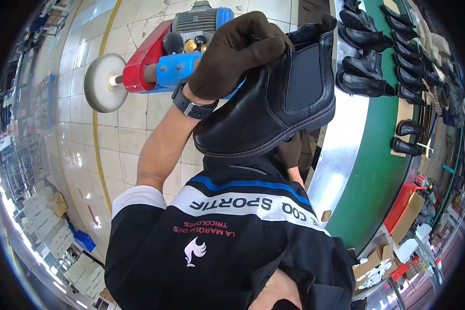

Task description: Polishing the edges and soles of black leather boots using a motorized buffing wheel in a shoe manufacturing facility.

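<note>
Beside the green conveyor belt (382, 134) carrying black boots (364, 82), just in front of the red-and-blue polishing machine (170, 62), we hold a black ankle boot (274, 108), our gloved left hand (232, 51) clamped over its top, our right hand (290, 152) gripping underneath.

Black leather ankle boot (274, 106) with elastic side panel, dark ridged sole; held aloft, tilted, toe pointing lower left.
</note>
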Available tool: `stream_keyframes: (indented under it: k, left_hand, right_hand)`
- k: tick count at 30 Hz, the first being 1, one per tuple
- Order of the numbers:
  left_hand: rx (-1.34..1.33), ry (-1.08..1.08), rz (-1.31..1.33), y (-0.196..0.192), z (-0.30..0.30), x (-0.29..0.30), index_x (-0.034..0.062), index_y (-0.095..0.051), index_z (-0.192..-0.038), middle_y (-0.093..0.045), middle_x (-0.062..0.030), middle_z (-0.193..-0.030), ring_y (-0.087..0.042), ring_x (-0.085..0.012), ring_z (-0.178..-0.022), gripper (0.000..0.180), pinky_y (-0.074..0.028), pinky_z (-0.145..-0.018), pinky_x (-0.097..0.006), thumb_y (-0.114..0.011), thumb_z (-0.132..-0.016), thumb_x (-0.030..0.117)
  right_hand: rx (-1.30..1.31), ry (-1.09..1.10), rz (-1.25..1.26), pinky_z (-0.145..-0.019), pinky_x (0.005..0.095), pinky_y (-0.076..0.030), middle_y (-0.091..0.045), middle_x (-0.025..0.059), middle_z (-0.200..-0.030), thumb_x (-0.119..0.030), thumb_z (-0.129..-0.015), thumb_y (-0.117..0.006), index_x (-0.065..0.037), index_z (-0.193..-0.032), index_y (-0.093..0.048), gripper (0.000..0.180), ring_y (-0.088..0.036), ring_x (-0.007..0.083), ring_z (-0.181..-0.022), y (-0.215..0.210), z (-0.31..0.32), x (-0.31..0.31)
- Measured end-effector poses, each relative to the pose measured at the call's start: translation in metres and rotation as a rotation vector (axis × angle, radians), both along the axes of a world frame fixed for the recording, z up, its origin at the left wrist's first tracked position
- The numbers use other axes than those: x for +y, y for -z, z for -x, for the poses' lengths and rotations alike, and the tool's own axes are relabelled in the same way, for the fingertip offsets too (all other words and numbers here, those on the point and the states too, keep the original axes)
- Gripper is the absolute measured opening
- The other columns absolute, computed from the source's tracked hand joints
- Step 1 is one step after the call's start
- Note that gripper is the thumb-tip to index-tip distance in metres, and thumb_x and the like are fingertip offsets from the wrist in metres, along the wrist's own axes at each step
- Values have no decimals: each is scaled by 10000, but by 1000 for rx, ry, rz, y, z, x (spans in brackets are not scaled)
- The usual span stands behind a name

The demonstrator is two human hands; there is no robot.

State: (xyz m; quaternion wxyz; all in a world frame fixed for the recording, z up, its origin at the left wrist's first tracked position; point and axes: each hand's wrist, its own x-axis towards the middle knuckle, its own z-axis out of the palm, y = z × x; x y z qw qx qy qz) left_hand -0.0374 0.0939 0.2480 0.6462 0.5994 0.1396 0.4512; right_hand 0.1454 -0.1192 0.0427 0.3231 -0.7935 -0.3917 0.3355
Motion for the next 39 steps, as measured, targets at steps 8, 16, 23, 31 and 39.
stream_keyframes:
  k: [8,16,23,31,39]
  left_hand:
    - [-93,82,-8,-2,2,1,62,-542,-812,-630,-82,-855,-582,-120,-795,127,-464,-741,-234,-611,-859,158]
    - [-91,103,60,0,10,0,75,-529,-819,-625,-83,-858,-550,-91,-736,137,-438,-654,-227,-619,-853,172]
    - [-73,66,24,6,9,1,73,-519,-811,-623,-86,-848,-518,-68,-686,137,-423,-630,-221,-612,-855,164]
    - [-90,153,16,-4,-11,-6,66,-520,-776,-617,-94,-826,-525,-92,-695,133,-425,-628,-234,-631,-827,118]
    - [13,472,-316,-36,-43,-23,61,-513,-696,-625,-104,-806,-596,-157,-712,175,-458,-601,-273,-674,-749,21]
  right_hand:
    - [-56,60,132,-785,440,-471,-611,235,-1001,-275,-568,-728,-41,-1237,-455,760,-592,398,-916,1,-6,4]
    - [-133,-40,3,-770,440,-474,-612,256,-963,-289,-546,-721,-24,-1255,-429,811,-592,415,-887,-4,27,10]
    - [-96,13,23,-778,436,-475,-614,256,-951,-280,-545,-711,-46,-1252,-437,794,-590,413,-897,-4,10,7]
    - [-68,-6,-107,-754,400,-481,-623,223,-936,-256,-590,-730,-47,-1196,-479,688,-602,381,-887,2,-15,-6]
    - [-371,506,251,-707,408,-488,-641,177,-865,-287,-546,-745,-33,-931,-605,482,-623,336,-791,20,-169,-78]
